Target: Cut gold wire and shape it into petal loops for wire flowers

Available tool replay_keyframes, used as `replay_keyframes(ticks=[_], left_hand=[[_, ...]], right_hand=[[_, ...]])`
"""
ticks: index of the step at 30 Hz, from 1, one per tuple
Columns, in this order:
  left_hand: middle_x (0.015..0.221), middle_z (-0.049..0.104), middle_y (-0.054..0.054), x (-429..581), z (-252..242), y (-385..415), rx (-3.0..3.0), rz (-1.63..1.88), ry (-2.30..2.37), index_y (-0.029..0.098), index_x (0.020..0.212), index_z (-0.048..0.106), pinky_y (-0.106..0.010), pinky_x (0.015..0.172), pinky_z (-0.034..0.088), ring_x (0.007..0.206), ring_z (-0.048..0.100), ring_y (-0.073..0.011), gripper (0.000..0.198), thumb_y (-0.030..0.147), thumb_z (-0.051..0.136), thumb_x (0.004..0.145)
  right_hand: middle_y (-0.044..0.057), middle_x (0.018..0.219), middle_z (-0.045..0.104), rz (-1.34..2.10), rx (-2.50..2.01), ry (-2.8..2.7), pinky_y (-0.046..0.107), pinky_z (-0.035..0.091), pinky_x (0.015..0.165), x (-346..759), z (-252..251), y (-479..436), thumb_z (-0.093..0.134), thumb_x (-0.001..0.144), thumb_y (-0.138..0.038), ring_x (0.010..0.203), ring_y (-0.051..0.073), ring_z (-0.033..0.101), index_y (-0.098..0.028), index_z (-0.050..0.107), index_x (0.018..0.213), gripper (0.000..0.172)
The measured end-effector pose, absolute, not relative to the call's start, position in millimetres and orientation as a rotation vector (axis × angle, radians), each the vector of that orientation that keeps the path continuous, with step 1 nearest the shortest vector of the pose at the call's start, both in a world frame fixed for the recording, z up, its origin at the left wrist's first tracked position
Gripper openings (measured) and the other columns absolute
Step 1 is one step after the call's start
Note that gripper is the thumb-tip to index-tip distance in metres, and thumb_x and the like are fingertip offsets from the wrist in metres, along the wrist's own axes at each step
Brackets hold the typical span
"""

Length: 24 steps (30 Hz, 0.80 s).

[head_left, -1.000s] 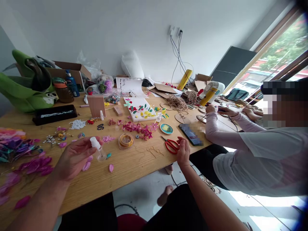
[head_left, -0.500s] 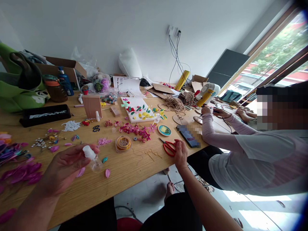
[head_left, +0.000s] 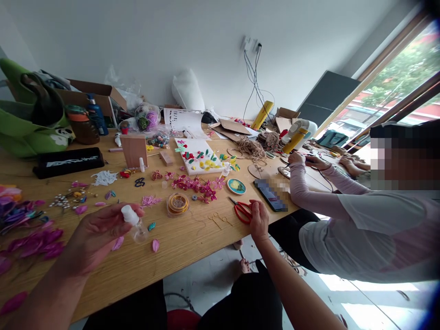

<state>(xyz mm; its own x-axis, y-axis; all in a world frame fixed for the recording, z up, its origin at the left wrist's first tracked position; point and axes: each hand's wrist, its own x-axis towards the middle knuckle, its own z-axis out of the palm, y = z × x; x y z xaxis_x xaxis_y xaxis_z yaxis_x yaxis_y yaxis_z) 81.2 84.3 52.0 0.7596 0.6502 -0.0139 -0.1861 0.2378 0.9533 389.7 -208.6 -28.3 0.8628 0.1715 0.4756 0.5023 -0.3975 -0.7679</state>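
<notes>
My left hand (head_left: 98,236) pinches a small clear bottle (head_left: 139,233) by its white cap (head_left: 129,214), tilted above the table's front left. Pink petals (head_left: 155,245) and a teal bead-like piece (head_left: 151,226) lie close to the bottle. At the table's front edge, my right hand (head_left: 259,221) is loosely curled beside the red-handled pliers (head_left: 242,211). Its fingers meet the handle ends, but whether anything is inside them is hidden. The pliers lie on the wood, jaws pointing away from me. Gold wire pieces (head_left: 220,221) and a round spool of golden wire (head_left: 178,203) rest between my hands.
Pink flowers (head_left: 197,185) lie mid-table before a white board with coloured leaves (head_left: 197,153). A phone (head_left: 271,195) and a round blue piece (head_left: 236,186) are near the pliers. To the right, a co-worker (head_left: 343,220) works at the table. Magenta petals (head_left: 37,240) spread at left.
The whole view has shifted slightly, with table things a little further right in the picture. My hands have kept their places over the table, the left still holding the bottle.
</notes>
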Motion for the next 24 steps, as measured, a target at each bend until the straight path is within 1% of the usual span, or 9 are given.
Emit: replay_keyframes(ticks=[4, 5, 8, 10, 13, 15, 19, 21, 24], left_hand=[[0.085, 0.073, 0.0, 81, 53, 84, 1.199, 0.582, 0.443, 0.03, 0.083, 0.075, -0.022, 0.061, 0.049, 0.063, 0.054, -0.0116, 0.028, 0.028, 0.086, 0.057], [0.085, 0.073, 0.0, 82, 53, 84, 1.203, 0.582, 0.446, 0.029, 0.083, 0.075, -0.022, 0.06, 0.049, 0.062, 0.054, -0.0116, 0.028, 0.029, 0.087, 0.057], [0.084, 0.073, -0.003, 83, 53, 84, 1.216, 0.6, 0.478, 0.026, 0.082, 0.076, -0.022, 0.064, 0.05, 0.075, 0.059, -0.0165, 0.031, 0.031, 0.088, 0.054], [0.084, 0.073, -0.002, 83, 51, 84, 1.21, 0.607, 0.476, 0.027, 0.083, 0.076, -0.023, 0.066, 0.051, 0.076, 0.059, -0.0167, 0.032, 0.031, 0.088, 0.054], [0.087, 0.074, -0.001, 83, 48, 87, 1.19, 0.579, 0.439, 0.029, 0.085, 0.075, -0.023, 0.06, 0.048, 0.058, 0.053, -0.0109, 0.031, 0.027, 0.086, 0.057], [0.089, 0.074, -0.001, 83, 47, 89, 1.18, 0.551, 0.422, 0.028, 0.086, 0.075, -0.022, 0.056, 0.046, 0.053, 0.049, -0.0091, 0.029, 0.025, 0.085, 0.059], [0.091, 0.073, -0.004, 82, 51, 87, 1.209, 0.534, 0.415, 0.023, 0.088, 0.076, -0.024, 0.061, 0.046, 0.063, 0.055, -0.0128, 0.024, 0.024, 0.082, 0.064], [0.09, 0.072, -0.005, 83, 55, 83, 1.223, 0.547, 0.406, 0.022, 0.088, 0.076, -0.025, 0.066, 0.047, 0.073, 0.059, -0.0158, 0.025, 0.024, 0.082, 0.064], [0.083, 0.071, -0.007, 87, 59, 78, 1.204, 0.56, 0.339, 0.019, 0.088, 0.076, -0.027, 0.068, 0.046, 0.077, 0.059, -0.0181, 0.028, 0.029, 0.083, 0.063]], right_hand=[[0.006, 0.086, 0.061, -0.384, -1.974, -0.495, 0.038, 0.043, 0.078, 389, -27, -208, 0.032, 0.091, -0.058, 0.083, 0.023, 0.057, -0.019, 0.059, 0.094, 0.047], [0.006, 0.086, 0.061, -0.382, -1.972, -0.498, 0.038, 0.043, 0.078, 389, -27, -208, 0.032, 0.091, -0.058, 0.083, 0.023, 0.057, -0.019, 0.059, 0.094, 0.047], [0.006, 0.086, 0.061, -0.375, -1.968, -0.503, 0.037, 0.043, 0.078, 388, -26, -208, 0.033, 0.091, -0.058, 0.083, 0.023, 0.057, -0.019, 0.059, 0.093, 0.047], [0.006, 0.085, 0.061, -0.369, -1.968, -0.501, 0.037, 0.044, 0.078, 388, -26, -208, 0.033, 0.091, -0.058, 0.082, 0.022, 0.057, -0.019, 0.059, 0.093, 0.047], [0.005, 0.083, 0.061, -0.359, -1.974, -0.49, 0.037, 0.044, 0.076, 388, -26, -208, 0.033, 0.09, -0.06, 0.08, 0.022, 0.058, -0.019, 0.059, 0.092, 0.048], [0.006, 0.083, 0.062, -0.353, -1.98, -0.48, 0.037, 0.045, 0.076, 388, -26, -208, 0.033, 0.09, -0.061, 0.08, 0.022, 0.059, -0.019, 0.059, 0.092, 0.049], [0.007, 0.089, 0.063, -0.332, -1.978, -0.462, 0.037, 0.045, 0.078, 386, -25, -209, 0.034, 0.088, -0.063, 0.084, 0.023, 0.059, -0.019, 0.061, 0.092, 0.052], [0.007, 0.085, 0.064, -0.316, -1.96, -0.445, 0.038, 0.046, 0.075, 385, -24, -209, 0.037, 0.086, -0.065, 0.083, 0.025, 0.06, -0.018, 0.061, 0.091, 0.053], [0.008, 0.083, 0.064, -0.284, -1.919, -0.445, 0.04, 0.046, 0.073, 384, -22, -211, 0.042, 0.082, -0.067, 0.081, 0.027, 0.06, -0.018, 0.062, 0.091, 0.054]])
